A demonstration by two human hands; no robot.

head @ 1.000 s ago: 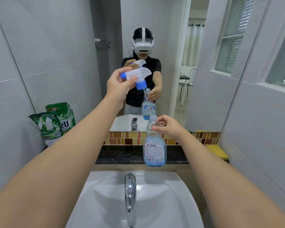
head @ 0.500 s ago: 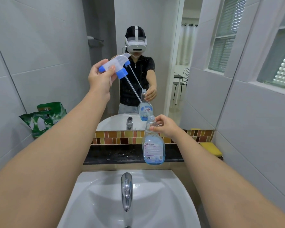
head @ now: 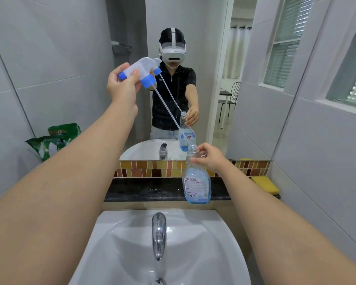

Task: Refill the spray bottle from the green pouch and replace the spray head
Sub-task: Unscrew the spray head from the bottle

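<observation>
— Blue-collared spray head (head: 141,70)?
— Gripped in left hand (head: 122,85) at ten o'clock, tube trailing toward the bottle.
— Spray bottle (head: 196,179)?
— Right hand (head: 209,159) fingers pinch its neck; green pouch (head: 53,140) sits at nine o'clock

Clear plastic spray bottle (head: 196,182); translucent plastic spray head (head: 141,68); glossy white ceramic sink (head: 132,254); polished chrome faucet (head: 158,233).

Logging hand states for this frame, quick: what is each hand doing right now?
Left hand: grips the spray head, its tube out of the bottle.
Right hand: holds the spray bottle by its neck.
</observation>
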